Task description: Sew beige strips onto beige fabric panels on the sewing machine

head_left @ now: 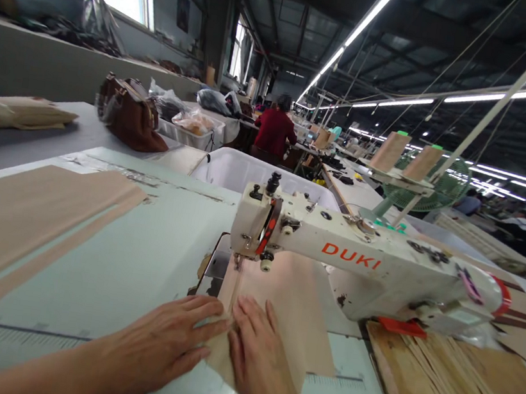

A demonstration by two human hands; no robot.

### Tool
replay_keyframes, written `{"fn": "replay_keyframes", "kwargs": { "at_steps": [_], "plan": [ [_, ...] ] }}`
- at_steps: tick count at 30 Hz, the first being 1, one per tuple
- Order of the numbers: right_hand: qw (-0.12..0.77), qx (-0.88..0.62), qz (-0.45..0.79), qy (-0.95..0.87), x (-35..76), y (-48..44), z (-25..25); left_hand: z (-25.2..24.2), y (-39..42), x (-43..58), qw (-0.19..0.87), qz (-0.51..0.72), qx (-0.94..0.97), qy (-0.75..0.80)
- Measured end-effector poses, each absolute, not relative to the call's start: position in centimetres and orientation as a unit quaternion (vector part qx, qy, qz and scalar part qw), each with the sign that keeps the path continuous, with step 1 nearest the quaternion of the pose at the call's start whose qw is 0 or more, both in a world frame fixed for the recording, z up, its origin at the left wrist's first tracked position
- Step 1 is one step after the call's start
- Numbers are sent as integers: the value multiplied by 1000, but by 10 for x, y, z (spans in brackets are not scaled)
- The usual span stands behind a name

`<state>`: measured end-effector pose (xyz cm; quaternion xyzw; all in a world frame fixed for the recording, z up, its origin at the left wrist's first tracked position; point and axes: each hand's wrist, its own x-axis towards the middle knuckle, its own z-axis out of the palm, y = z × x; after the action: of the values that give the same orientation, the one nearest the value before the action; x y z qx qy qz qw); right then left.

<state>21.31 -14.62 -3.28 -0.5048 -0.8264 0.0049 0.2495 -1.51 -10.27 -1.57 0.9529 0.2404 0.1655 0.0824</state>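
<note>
A piece of beige fabric [295, 317] lies under the head of a white sewing machine [307, 229], a folded strip running along its left side toward the needle and presser foot [237, 262]. My left hand [171, 337] rests at the fabric's lower left edge, fingers stretched and apart, tips touching it. Flat on the fabric, just right of the strip, lies my right hand [257, 351] with its fingers extended. Both hands are close together on the near side of the needle. What lies under the fingertips is hidden.
More beige fabric pieces [32, 218] lie on the left of the pale green table [163, 255]. A brown handbag [131, 112] stands behind them. Thread cones [390, 150] rise at the right, above a wooden board [394, 376] with fabric strips. A person in red [274, 131] sits farther back.
</note>
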Motion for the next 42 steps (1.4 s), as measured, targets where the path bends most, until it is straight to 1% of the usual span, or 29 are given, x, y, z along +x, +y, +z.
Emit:
{"fn": "replay_keyframes", "kwargs": {
  "at_steps": [5, 10, 18, 28, 34, 38, 40, 42],
  "plan": [
    [210, -510, -16, -834, 216, -125, -39, -9, -89, -13, 98, 149, 951, 251],
    [174, -519, 0, -837, 220, -107, -34, 8, -75, -6, 128, 153, 949, 242],
    [139, -531, 29, -835, 225, -84, -20, 8, -47, -5, 115, 151, 953, 236],
    [160, -529, 37, -833, 232, -63, -26, -5, -25, -3, 81, 166, 954, 235],
    [187, -530, 73, -824, 232, -64, -20, -6, -25, -2, 98, 172, 951, 236],
    [208, -527, 73, -821, 233, -66, -18, -6, -24, -1, 100, 181, 949, 238],
    [200, -529, 57, -823, 238, -62, -13, -6, -24, -1, 103, 186, 948, 237],
    [171, -539, 33, -824, 246, -51, -6, -6, -24, 0, 102, 180, 949, 238]
  ]
}}
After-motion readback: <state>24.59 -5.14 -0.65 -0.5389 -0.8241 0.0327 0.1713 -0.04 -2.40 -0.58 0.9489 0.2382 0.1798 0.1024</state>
